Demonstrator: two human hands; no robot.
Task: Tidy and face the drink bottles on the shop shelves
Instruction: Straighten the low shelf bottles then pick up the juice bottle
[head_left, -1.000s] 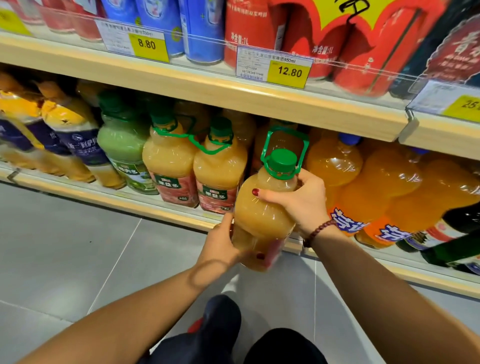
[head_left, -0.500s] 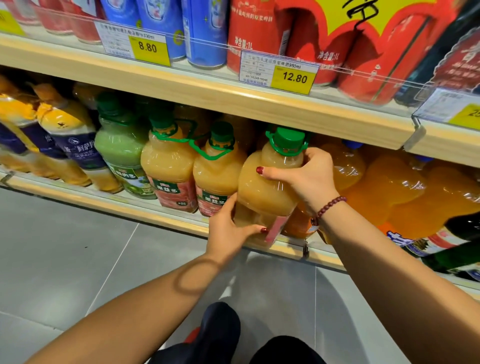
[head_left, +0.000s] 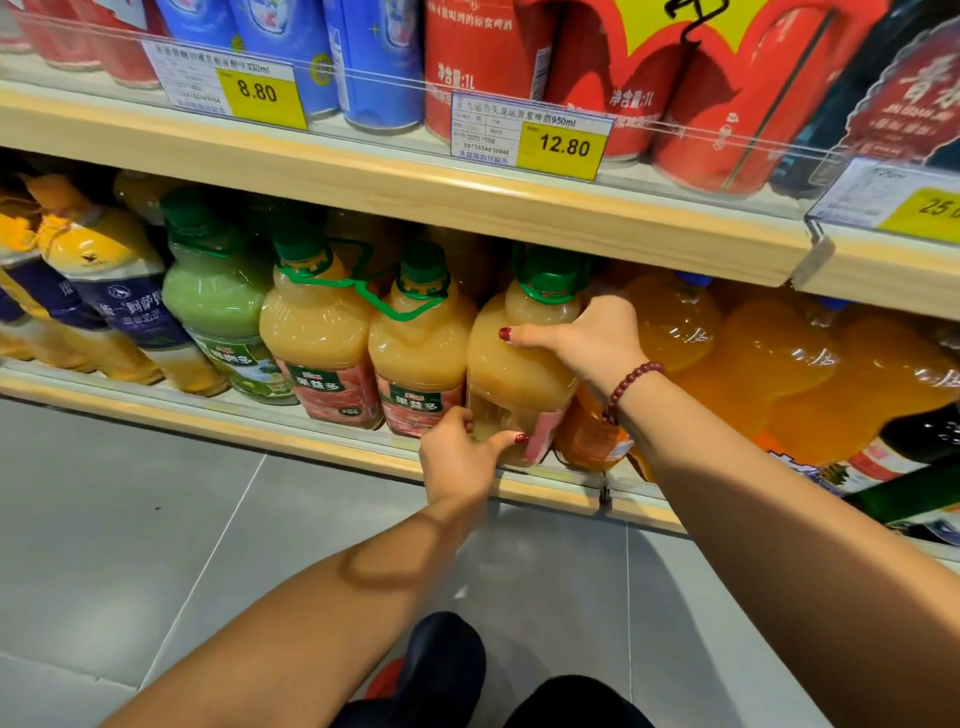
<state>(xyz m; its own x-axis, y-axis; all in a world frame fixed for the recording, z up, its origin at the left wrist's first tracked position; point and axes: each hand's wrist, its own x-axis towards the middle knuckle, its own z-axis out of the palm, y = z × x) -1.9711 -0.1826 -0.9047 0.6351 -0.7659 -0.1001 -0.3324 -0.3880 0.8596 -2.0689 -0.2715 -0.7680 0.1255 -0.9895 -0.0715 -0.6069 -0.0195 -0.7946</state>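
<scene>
A big juice bottle (head_left: 511, 364) with pale orange juice and a green cap stands at the front of the lower shelf (head_left: 322, 449). My right hand (head_left: 584, 340) grips its shoulder just under the cap. My left hand (head_left: 460, 457) holds its base, thumb across the pink label, which faces right. To its left stand two matching juice bottles (head_left: 415, 353) with their labels facing front, green carry handles looped between them. A green juice bottle (head_left: 218, 306) stands further left.
Orange soda bottles (head_left: 753, 364) fill the shelf to the right, dark bottles beyond them. Yellow bottles with blue labels (head_left: 98, 291) lean at the left. The upper shelf (head_left: 467, 202) carries blue and red cans behind price tags. Grey floor tiles lie below, my knees at the bottom.
Both hands have lifted the juice bottle from in front of the shelf edge and set it in on the lower shelf beside the two matching bottles.
</scene>
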